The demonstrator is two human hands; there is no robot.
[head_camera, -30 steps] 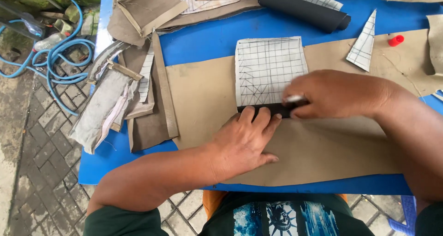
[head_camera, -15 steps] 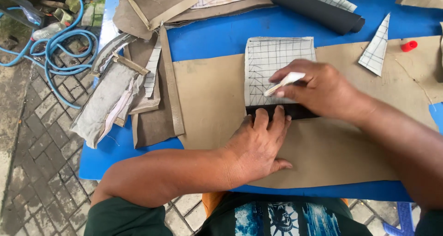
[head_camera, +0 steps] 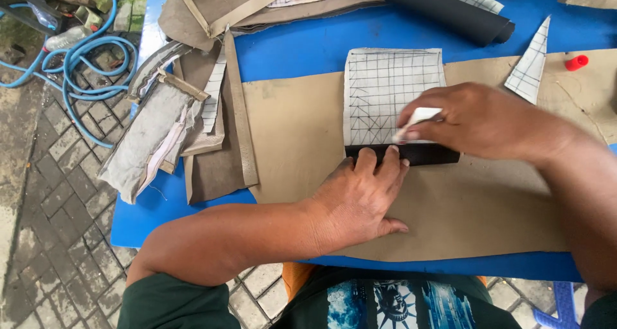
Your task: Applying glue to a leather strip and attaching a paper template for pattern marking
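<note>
A large tan sheet of material (head_camera: pixel 295 130) lies across the blue table (head_camera: pixel 302 46). On it rests a white gridded pattern piece (head_camera: pixel 385 85), with a black strip (head_camera: pixel 424 154) along its lower edge. My left hand (head_camera: pixel 363 197) lies flat on the tan sheet, fingertips pressing the black strip's left end. My right hand (head_camera: pixel 482 120) holds a small white marking piece (head_camera: pixel 416 120) against the lower right part of the gridded pattern, just above the strip.
A pile of grey and tan scraps (head_camera: pixel 173 130) lies at the table's left. A black roll (head_camera: pixel 450 11) sits at the back, a triangular gridded piece (head_camera: pixel 532 62) and a red cap (head_camera: pixel 576 62) at the right. A blue hose (head_camera: pixel 71 65) coils on the paving.
My right hand with the white marking piece has slid left along the strip's top edge onto the gridded pattern. My left hand has stayed pressing the strip.
</note>
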